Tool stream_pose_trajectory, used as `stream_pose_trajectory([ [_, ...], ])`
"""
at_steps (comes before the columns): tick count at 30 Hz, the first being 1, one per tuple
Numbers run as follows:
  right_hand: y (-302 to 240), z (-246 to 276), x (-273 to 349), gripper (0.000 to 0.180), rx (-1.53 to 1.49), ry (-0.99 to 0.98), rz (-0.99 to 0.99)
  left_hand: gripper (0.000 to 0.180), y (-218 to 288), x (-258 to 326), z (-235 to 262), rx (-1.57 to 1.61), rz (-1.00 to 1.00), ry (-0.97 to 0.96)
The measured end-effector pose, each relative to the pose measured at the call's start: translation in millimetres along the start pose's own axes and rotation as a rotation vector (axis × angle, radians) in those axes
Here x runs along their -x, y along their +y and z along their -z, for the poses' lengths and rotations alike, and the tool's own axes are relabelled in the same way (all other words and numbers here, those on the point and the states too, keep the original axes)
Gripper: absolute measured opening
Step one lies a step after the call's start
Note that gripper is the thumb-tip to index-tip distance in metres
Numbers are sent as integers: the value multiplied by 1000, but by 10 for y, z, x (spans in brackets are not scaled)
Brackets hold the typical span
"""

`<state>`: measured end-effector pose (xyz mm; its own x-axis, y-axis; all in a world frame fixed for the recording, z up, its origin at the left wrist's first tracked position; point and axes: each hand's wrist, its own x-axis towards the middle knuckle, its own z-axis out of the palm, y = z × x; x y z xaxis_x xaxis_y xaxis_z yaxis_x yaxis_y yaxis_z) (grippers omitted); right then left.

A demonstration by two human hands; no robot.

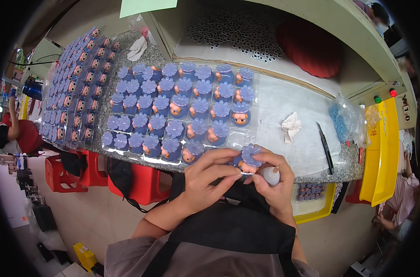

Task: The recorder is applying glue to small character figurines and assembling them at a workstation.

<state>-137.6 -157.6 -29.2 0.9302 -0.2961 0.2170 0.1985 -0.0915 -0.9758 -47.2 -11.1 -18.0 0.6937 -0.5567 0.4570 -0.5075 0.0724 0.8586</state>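
Between my two hands, just off the table's front edge, is a small figurine [249, 159] with a purple flower-shaped top, a peach-coloured face part and a blue base. My left hand [209, 174] is closed, its fingertips pinching the figurine's left side and a tiny white piece [246, 173] at its lower front. My right hand [275, 175] steadies the figurine's right side with fingers and thumb. Tucked in that same hand is a white squeeze bottle [271, 175], its narrow tip up. A clear tray [241, 138] holding rows of similar figurines lies just beyond my left hand.
Stacked trays of figurines with eyes [76, 87] stand at left. Many small eye rings [237, 39] and a red cushion [307, 48] occupy the shelf. Crumpled tissue [291, 127], a black pen-like tool [325, 148], a plastic bag [344, 117] and yellow bins [381, 152] are at right.
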Motion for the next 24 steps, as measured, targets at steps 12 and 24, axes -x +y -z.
stream_pose_trajectory([
  [12, -76, -24, 11, 36, -201, 77, -124, 35, 3, -14, -32, 248, 213, -122],
  [24, -41, -35, -26, 35, -52, 13, -53, 37, -84, 33, -76, 366, 207, -35],
])
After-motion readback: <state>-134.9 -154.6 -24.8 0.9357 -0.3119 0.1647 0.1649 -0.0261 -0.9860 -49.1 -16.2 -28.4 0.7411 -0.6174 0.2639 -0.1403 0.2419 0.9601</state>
